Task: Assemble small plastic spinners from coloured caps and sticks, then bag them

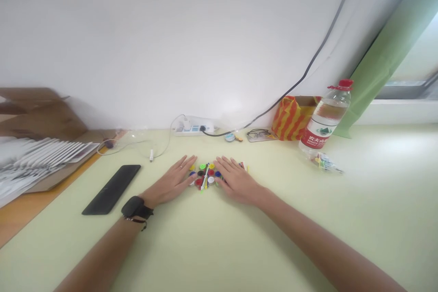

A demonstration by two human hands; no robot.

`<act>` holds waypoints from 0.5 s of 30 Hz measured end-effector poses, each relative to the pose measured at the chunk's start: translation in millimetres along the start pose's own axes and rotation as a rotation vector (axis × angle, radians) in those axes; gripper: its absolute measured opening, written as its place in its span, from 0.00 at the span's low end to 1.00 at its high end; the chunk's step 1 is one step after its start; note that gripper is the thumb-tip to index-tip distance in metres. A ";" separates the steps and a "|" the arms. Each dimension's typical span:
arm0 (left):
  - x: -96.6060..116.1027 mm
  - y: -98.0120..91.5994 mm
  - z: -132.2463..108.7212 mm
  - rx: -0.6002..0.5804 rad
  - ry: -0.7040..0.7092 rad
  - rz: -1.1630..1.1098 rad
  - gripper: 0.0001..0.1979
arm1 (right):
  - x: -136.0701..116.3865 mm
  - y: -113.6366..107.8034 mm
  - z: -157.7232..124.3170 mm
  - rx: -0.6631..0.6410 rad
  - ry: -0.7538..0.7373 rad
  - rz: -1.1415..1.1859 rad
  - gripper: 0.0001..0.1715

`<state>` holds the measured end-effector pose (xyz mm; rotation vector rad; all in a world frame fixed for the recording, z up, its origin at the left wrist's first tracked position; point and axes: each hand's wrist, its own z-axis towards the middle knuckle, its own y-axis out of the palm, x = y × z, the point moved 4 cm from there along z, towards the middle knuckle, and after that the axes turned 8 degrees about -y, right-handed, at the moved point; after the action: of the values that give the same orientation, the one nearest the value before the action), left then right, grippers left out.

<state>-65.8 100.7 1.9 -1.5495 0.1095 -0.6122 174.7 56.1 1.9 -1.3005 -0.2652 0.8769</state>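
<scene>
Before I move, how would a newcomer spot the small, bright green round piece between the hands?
On the pale green table, find the left hand and right hand. Between them, in the far row of small multicoloured round pieces, the bright green round piece sits left of a yellow one. No other round piece showing is green.

Colourful round pieces (211,173) partly hidden by left hand (174,180) and right hand (237,180), cardboard box (41,109) cropped left.

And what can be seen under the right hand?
A blue piece shows between the thumb and fingers of the right hand, and small coloured bits peek out past its outer edge. Whatever lies directly beneath the palm is covered.
</scene>
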 end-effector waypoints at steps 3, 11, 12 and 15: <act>-1.6 6.5 -1.3 0.004 0.021 0.025 0.34 | -6.6 8.4 13.8 -0.002 -0.033 -0.028 0.35; 8.3 14.0 5.0 0.004 0.073 0.014 0.34 | -5.7 15.1 12.5 -0.037 -0.073 -0.012 0.34; 9.4 13.7 5.4 0.004 0.068 0.010 0.34 | -6.0 14.8 11.7 -0.039 -0.079 -0.007 0.34; 12.1 13.1 6.0 -0.004 0.064 0.013 0.33 | -4.4 9.7 7.2 -0.019 -0.088 -0.005 0.34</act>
<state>-49.0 99.7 -6.6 -1.5322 0.1688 -0.6519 163.3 58.3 -3.5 -1.2806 -0.3462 0.9307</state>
